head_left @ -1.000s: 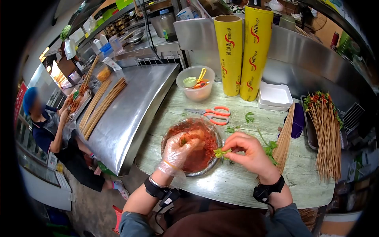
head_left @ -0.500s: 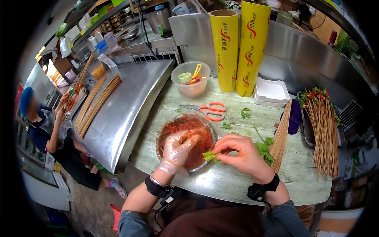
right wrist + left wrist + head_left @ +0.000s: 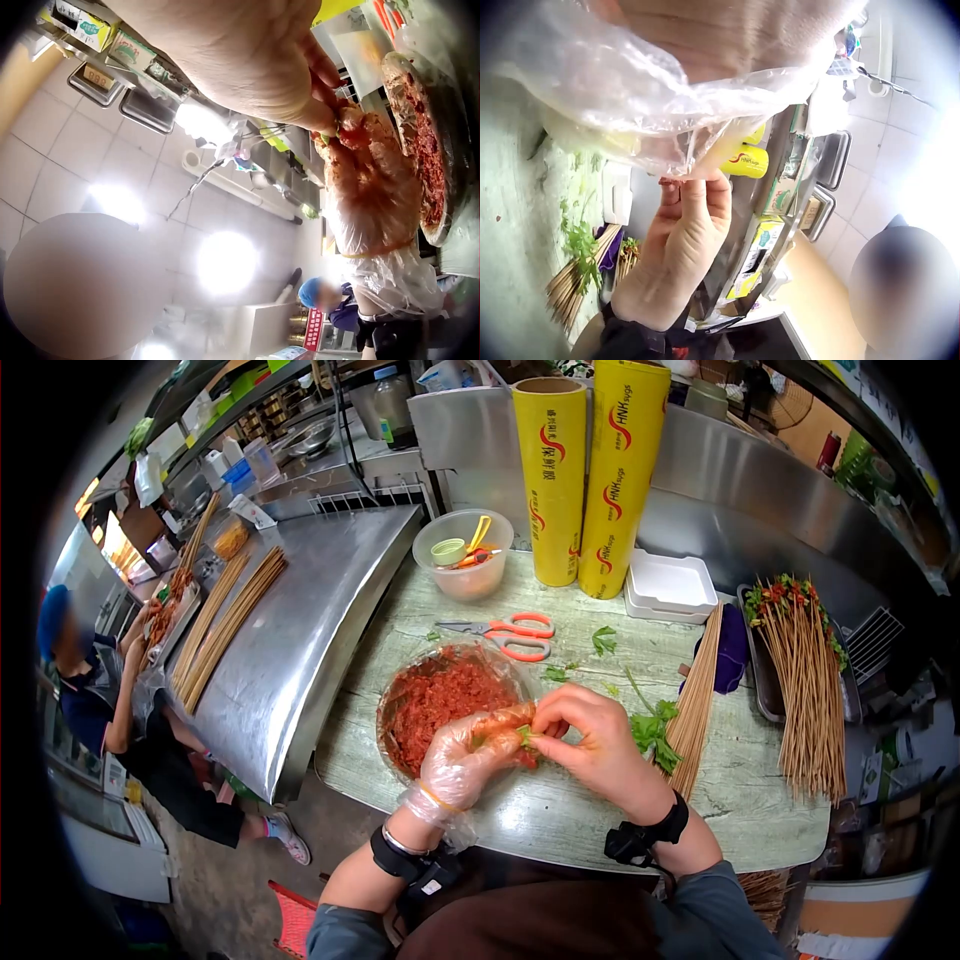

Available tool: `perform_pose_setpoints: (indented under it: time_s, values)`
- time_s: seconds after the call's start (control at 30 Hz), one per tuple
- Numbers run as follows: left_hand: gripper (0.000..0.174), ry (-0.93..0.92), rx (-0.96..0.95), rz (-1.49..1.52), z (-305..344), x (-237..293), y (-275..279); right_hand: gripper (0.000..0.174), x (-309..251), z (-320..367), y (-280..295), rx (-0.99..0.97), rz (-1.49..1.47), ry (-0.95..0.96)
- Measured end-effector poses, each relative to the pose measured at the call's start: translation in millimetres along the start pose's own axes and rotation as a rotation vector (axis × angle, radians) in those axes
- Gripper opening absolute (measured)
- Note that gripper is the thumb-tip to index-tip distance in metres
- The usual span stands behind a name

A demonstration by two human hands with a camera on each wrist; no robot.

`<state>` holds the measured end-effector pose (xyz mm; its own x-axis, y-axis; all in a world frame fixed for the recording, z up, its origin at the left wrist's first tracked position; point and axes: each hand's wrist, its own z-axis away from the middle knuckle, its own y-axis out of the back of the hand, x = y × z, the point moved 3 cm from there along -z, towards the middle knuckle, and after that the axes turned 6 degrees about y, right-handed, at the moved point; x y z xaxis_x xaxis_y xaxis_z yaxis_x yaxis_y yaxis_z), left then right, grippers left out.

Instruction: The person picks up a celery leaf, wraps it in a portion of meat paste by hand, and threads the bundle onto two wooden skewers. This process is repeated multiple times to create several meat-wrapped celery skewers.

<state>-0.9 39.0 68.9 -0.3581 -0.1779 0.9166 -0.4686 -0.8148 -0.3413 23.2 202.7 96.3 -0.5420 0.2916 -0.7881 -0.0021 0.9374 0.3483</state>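
Note:
My left hand (image 3: 458, 762), in a clear plastic glove smeared red, is at the near right rim of the film-lined bowl (image 3: 383, 745) of red shredded meat (image 3: 440, 695). Its curled fingers hold a bit of red meat (image 3: 354, 135), mostly hidden by the glove. The bare right hand (image 3: 592, 745) pinches a small green leafy sprig (image 3: 525, 735) between thumb and fingers, right against the left fingertips. In the right wrist view only a speck of that green shows between the two hands.
Orange-handled scissors (image 3: 520, 635) and a leafy green bunch (image 3: 652, 735) lie on the table. Beside the bunch are bare skewers (image 3: 695, 705); farther right, a tray holds topped skewers (image 3: 800, 690). Yellow film rolls (image 3: 620, 480) and a plastic tub (image 3: 465, 575) stand behind. Another person (image 3: 85, 680) works at left.
My right hand has brought the sprig left to the left fingertips. The left hand has shifted toward the bowl's near right rim, showing more meat. The head view has shifted slightly.

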Motion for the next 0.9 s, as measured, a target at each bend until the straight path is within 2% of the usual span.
perform_pose_setpoints:
  time_s: [0.07,0.23,0.27,0.3,0.4,0.47,0.53,0.6,0.7,0.8,0.9]
  values:
    - [0.031,-0.027,0.006,-0.059,2,1,2,0.011,0,1,-1,-0.01,0.027,-0.009]
    - [0.028,-0.048,0.049,-0.219,5,-5,6,0.012,-2,5,-4,-0.045,0.236,0.156]
    - [0.026,-0.15,0.075,-0.377,5,-4,7,0.012,-4,5,-5,-0.053,0.253,0.171]
    - [0.026,-0.167,0.083,-0.298,4,-9,10,0.012,-8,4,-2,-0.048,0.229,0.126]
    - [0.025,-0.165,0.141,-0.122,-2,-21,22,0.012,-7,4,46,0.177,0.169,-0.148]
    - [0.025,-0.16,0.143,-0.095,-6,-25,28,0.014,23,17,92,0.387,0.31,-0.313]
    - [0.025,-0.161,0.161,-0.045,-8,-30,30,0.014,72,42,146,0.495,0.537,-0.395]
    - [0.024,-0.163,0.139,-0.037,-10,-30,32,0.012,91,66,182,0.296,0.969,-0.657]
    - [0.024,-0.147,0.086,-0.052,-11,-30,35,0.014,117,92,191,0.266,0.517,-1.13]
    - [0.024,-0.127,0.044,-0.044,-13,-34,38,0.016,138,109,195,0.411,0.26,-1.112]
    - [0.025,-0.133,0.047,-0.033,-15,-35,40,0.017,140,115,197,0.493,0.181,-1.079]
